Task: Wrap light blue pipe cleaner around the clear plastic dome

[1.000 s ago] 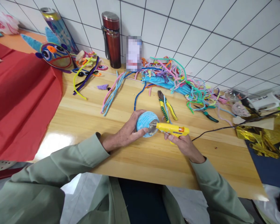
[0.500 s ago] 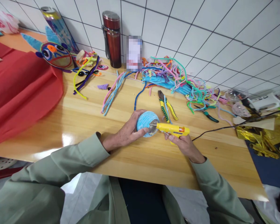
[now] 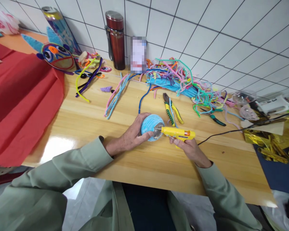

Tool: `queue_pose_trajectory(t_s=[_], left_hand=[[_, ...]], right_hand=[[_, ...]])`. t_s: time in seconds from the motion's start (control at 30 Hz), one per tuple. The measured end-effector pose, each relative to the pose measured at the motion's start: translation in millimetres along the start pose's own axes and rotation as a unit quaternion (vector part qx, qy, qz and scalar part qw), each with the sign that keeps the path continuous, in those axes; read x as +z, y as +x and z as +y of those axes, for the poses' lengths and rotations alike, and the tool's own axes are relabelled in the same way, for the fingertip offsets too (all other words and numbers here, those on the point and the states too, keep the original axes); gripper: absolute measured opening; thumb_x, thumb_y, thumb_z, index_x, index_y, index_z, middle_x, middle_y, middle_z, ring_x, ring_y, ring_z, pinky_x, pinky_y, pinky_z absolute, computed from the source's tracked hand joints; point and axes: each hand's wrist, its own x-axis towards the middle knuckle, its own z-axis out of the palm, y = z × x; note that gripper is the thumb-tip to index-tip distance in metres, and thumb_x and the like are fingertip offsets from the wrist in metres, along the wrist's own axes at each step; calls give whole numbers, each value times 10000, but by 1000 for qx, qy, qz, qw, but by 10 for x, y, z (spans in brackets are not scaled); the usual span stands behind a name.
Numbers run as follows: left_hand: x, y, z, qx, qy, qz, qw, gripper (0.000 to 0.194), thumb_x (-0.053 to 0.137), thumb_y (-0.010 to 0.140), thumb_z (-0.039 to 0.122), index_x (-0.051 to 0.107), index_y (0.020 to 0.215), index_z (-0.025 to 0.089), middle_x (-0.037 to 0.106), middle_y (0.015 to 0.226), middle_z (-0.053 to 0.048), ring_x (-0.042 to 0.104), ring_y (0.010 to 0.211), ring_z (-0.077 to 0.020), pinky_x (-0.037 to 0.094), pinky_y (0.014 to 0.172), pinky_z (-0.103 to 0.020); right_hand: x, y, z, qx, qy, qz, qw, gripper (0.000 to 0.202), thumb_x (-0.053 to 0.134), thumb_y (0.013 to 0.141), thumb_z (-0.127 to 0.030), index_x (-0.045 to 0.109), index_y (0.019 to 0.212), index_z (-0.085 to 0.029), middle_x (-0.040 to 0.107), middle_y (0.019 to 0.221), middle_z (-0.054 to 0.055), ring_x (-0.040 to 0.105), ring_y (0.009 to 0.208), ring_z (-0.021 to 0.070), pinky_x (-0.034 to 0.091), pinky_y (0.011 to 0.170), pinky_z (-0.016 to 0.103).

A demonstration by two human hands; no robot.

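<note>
My left hand [image 3: 136, 133] is closed around a ball [image 3: 151, 124] wrapped in light blue pipe cleaner, with a bare, clear patch on its right side. In my right hand [image 3: 189, 147] is a yellow hot glue gun [image 3: 177, 132], its metal nozzle at the bare patch; whether the tip touches cannot be made out. A dark blue pipe cleaner [image 3: 144, 98] runs back from behind the ball. Just beyond the glue gun lie yellow-and-green pliers [image 3: 172, 110], with a light blue pipe cleaner strip across them.
Along the tiled wall lie a heap of coloured pipe cleaners [image 3: 170, 85], a red thermos [image 3: 115, 41] and a tall can [image 3: 60, 29]. Red cloth [image 3: 24, 106] covers the left end. The glue gun's black cord [image 3: 231, 131] trails right, past dark green pliers [image 3: 216, 119] and gold foil [image 3: 272, 141].
The red cloth's lower edge at the left has shifted down and its right edge has drawn slightly leftward. Both hands, the ball and the glue gun are almost unmoved.
</note>
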Motion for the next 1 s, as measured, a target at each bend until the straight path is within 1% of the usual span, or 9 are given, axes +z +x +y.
queue_pose_trajectory(t_s=[0.1,0.2,0.43,0.6,0.7,0.83,0.9,1.0], left_hand=[[-3,3,3,-3,-3,-6,1000,643,605,1053,578,387,1532,209,521,1483,-176,552,1384,-344,474,1223,-585],[-2,5,0,0,0,-6,1000,654,600,1052,594,381,1532,208,518,1474,-174,554,1376,-342,483,1212,-583],[-1,5,1,8,6,1,1000,640,610,1050,582,388,1533,224,517,1484,-170,549,1376,-347,488,1210,-580],[2,0,-3,0,-2,-2,1000,642,600,1053,583,385,1536,220,520,1472,-167,555,1372,-344,482,1209,-592],[4,-1,-3,-3,-6,0,1000,645,596,1052,595,386,1537,225,520,1478,-168,554,1375,-345,476,1214,-600],[0,-2,1,-7,-7,-6,1000,643,608,1051,579,389,1535,217,526,1473,-171,558,1370,-342,478,1212,-591],[-3,-2,4,-7,-7,-9,1000,649,607,1052,577,383,1539,212,521,1485,-176,553,1383,-345,470,1222,-593],[-6,-2,7,-4,-5,-7,1000,651,607,1052,573,381,1543,211,514,1498,-178,550,1391,-351,469,1225,-594]], right_hand=[[10,5,11,4,11,7,1000,407,728,966,-626,731,874,-229,748,883,34,666,818,199,581,776,323],[9,0,17,6,19,9,1000,419,729,960,-639,734,883,-226,740,871,35,660,808,198,579,755,318],[-8,-11,8,11,6,-14,1000,408,719,966,-637,762,949,-231,725,870,34,641,804,206,576,741,325],[-10,-10,-13,15,-3,-13,1000,393,720,965,-623,765,965,-233,723,868,32,648,815,212,580,760,336],[-6,-5,-15,18,0,-7,1000,406,718,962,-634,755,940,-230,728,860,34,648,805,212,575,739,332],[-5,4,2,10,6,3,1000,389,724,969,-607,722,875,-230,759,908,37,675,836,210,578,797,340],[-5,6,8,6,6,6,1000,377,728,971,-594,718,868,-232,766,915,38,681,843,210,577,814,344],[-6,2,7,4,7,3,1000,390,722,970,-610,723,872,-233,758,893,40,674,829,212,581,793,347]])
